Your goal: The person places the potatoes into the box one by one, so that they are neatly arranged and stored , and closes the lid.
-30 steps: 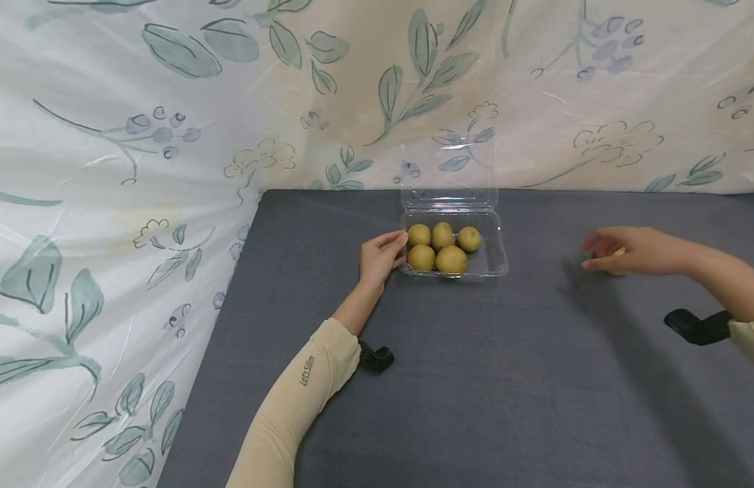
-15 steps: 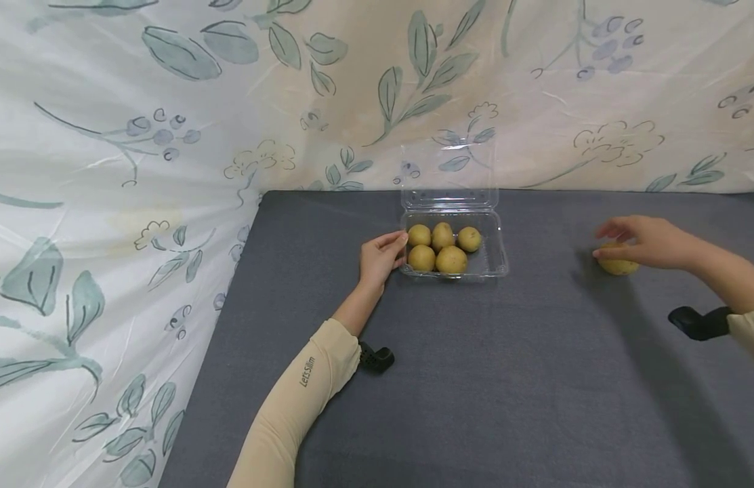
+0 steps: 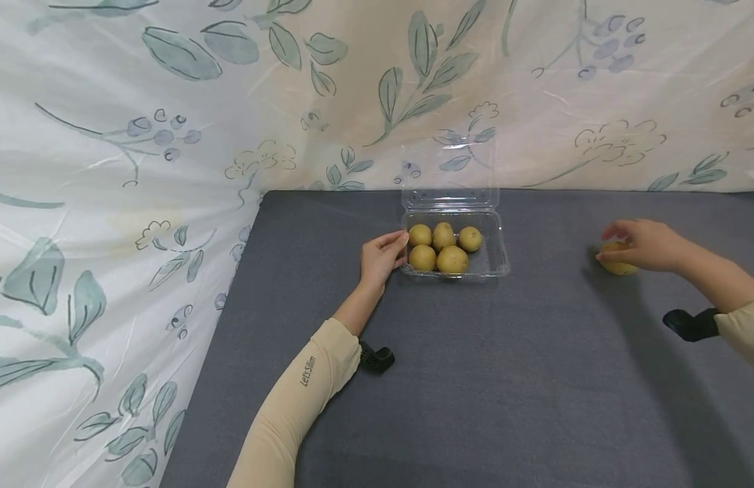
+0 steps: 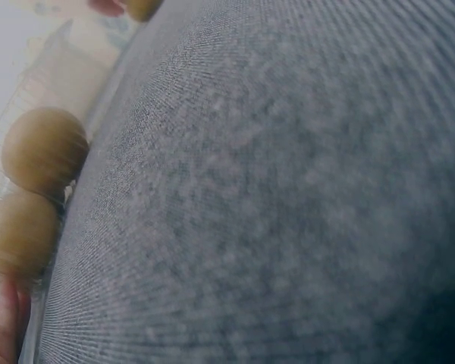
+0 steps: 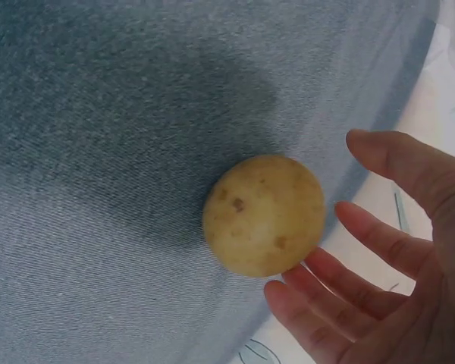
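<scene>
At the left side of an open clear plastic container (image 3: pixel 494 254), my left hand (image 3: pixel 379 261) grips the wall with thumb and fingers. Several round yellow potatoes (image 3: pixel 452 259) lie inside it, towards the left, leaving bare base on the right. Off to the right, one more potato (image 3: pixel 618 266) sits on the cloth, partly covered by my right hand (image 3: pixel 647 245). In the right wrist view this potato (image 5: pixel 264 216) has brown spots; the spread fingers (image 5: pixel 311 322) are beside it, the lower ones at its edge, and the thumb stands apart from it.
The container's clear lid (image 3: pixel 450 166) stands raised at the back against a leaf-patterned curtain (image 3: pixel 328 88). Dark grey cloth (image 3: pixel 474 379) covers the table. A black wrist mount (image 3: pixel 377 357) shows by the left sleeve, another (image 3: pixel 690 325) by the right.
My right hand has shifted right and then lowered slightly over the lone potato, of which more shows than one second ago. The left hand and the container have stayed in place.
</scene>
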Demonstrator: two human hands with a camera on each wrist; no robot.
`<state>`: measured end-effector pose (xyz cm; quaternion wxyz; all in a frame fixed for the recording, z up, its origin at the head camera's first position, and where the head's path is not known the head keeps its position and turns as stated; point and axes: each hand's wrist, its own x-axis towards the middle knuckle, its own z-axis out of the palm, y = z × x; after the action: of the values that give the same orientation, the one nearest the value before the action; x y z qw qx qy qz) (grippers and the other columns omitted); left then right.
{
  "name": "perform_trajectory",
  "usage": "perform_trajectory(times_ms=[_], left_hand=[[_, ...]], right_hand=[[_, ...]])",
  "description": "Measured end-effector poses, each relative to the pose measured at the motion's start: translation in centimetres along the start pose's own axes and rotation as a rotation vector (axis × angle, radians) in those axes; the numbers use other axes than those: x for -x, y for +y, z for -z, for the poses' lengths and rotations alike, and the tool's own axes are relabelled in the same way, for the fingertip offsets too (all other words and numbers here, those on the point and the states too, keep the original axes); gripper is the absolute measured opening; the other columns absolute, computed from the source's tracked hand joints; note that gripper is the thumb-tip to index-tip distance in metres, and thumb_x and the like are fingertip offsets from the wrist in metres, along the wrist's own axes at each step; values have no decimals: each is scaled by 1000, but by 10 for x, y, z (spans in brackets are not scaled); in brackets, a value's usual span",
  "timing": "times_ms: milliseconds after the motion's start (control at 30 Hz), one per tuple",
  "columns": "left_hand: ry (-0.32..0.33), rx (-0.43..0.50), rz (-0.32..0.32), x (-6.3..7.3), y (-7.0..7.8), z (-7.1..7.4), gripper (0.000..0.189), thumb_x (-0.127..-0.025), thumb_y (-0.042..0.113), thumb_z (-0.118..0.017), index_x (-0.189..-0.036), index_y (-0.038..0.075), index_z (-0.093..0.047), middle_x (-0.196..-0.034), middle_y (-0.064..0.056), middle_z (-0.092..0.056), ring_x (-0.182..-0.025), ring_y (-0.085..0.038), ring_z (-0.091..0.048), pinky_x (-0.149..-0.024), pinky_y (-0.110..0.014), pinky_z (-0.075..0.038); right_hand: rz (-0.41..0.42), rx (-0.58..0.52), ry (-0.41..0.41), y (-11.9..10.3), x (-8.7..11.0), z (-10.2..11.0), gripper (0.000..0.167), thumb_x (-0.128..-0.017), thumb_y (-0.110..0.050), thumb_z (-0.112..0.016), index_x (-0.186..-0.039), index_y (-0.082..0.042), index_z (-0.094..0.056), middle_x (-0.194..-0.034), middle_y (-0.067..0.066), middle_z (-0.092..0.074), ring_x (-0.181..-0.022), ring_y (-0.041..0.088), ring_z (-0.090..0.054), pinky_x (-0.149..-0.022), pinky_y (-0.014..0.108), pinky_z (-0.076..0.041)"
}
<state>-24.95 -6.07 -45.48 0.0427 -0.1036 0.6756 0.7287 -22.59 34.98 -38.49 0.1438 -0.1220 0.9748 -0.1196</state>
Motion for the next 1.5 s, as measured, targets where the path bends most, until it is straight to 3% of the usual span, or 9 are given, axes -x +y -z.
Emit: perform_trajectory(times_ms=[333,900,1200,1500], left_hand=[[11,-21,-6,1,0,-1,27,-86,20,-68,-106,2,-69,-102,-10,-69,-81,-11,-63,-66,-24,-56],[15,-16,-21,0,-1,-1,29,-85,22,-68,-107,2,-69,-107,-10,-68,-84,-13,-64,-66,-24,-56],[-8,4,-20,4,5,0,30,-86,18,-67,-109,0,-67,-112,-14,-65,-101,-30,-62,-75,-35,-56],[23,-5,-32,1,-1,-2,27,-84,20,-69,-105,2,-70,-104,-11,-69,-84,-16,-65,-66,-26,-57]], right_hand=[[-22,1,10,9,2,-6,45,-82,-21,-68,-109,10,-52,-104,39,-50,-93,49,-49,-71,57,-43],[-29,28,38,11,1,-18,48,-79,-19,-69,-110,11,-48,-101,42,-49,-76,35,-50,-55,33,-36],[-5,33,37,3,-2,-13,48,-77,-18,-72,-110,11,-53,-102,38,-53,-81,36,-54,-60,40,-42],[20,-32,73,-26,-4,3,48,-81,-23,-70,-113,9,-54,-107,36,-54,-89,40,-55,-65,47,-46]])
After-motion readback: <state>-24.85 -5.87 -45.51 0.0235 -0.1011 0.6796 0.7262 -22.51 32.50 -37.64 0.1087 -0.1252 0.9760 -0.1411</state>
